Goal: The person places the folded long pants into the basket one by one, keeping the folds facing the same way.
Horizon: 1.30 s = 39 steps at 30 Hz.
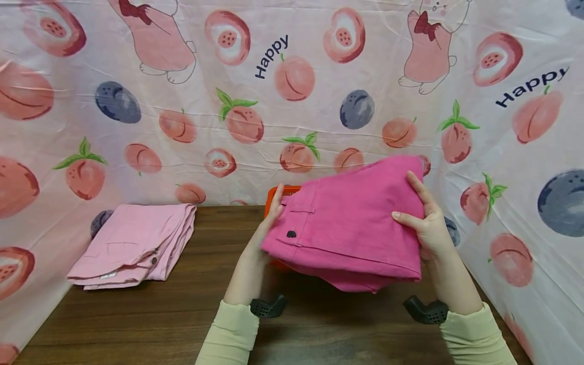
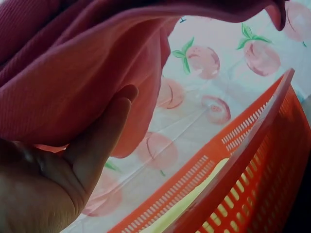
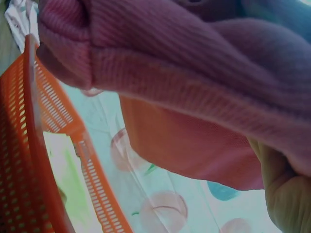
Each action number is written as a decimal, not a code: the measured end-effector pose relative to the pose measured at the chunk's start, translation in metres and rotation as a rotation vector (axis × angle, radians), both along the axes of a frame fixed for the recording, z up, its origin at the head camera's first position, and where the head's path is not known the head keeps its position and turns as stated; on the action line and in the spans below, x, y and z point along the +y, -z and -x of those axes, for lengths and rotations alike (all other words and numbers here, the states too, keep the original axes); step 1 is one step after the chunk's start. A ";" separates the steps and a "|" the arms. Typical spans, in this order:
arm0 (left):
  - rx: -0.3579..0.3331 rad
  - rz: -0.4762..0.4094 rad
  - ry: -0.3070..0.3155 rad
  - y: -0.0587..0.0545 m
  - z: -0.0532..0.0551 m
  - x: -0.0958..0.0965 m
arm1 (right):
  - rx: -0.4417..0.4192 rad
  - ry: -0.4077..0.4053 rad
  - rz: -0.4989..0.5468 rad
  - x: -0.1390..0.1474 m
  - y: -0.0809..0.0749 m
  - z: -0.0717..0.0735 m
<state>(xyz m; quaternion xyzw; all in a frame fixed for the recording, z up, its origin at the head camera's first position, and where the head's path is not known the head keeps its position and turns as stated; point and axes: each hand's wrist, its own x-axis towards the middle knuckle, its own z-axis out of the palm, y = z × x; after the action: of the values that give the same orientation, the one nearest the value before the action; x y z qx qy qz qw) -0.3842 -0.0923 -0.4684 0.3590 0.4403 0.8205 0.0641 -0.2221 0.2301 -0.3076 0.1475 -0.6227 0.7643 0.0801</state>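
Note:
A bright pink garment (image 1: 351,218) with a waistband, belt loop and dark button hangs folded in the air between both hands; whether it is trousers or a skirt cannot be told. My left hand (image 1: 264,228) grips its left edge, most of its fingers hidden by the cloth. On the right side my right hand (image 1: 431,230) holds the other edge, two digits showing on the front face. Behind and below the garment stands an orange plastic basket (image 2: 277,121), largely covered in the head view. Inside it lies something yellow-green (image 3: 73,179), seen in both wrist views.
A light pink folded garment (image 1: 132,243) with a pocket and a button lies at the left on the brown wooden table (image 1: 219,253). A fruit-patterned cloth (image 1: 292,116) hangs at the back and along both sides.

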 end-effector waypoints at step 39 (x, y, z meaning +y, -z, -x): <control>0.116 0.246 -0.302 -0.115 -0.113 0.000 | -0.158 -0.119 -0.510 0.007 0.031 0.042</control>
<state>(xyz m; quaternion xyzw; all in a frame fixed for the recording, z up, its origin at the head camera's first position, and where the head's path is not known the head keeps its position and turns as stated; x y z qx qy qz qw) -0.2708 -0.0926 -0.3532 0.3251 0.5892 0.7386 -0.0419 -0.2640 0.2368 -0.3381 0.1390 -0.7896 0.5953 -0.0534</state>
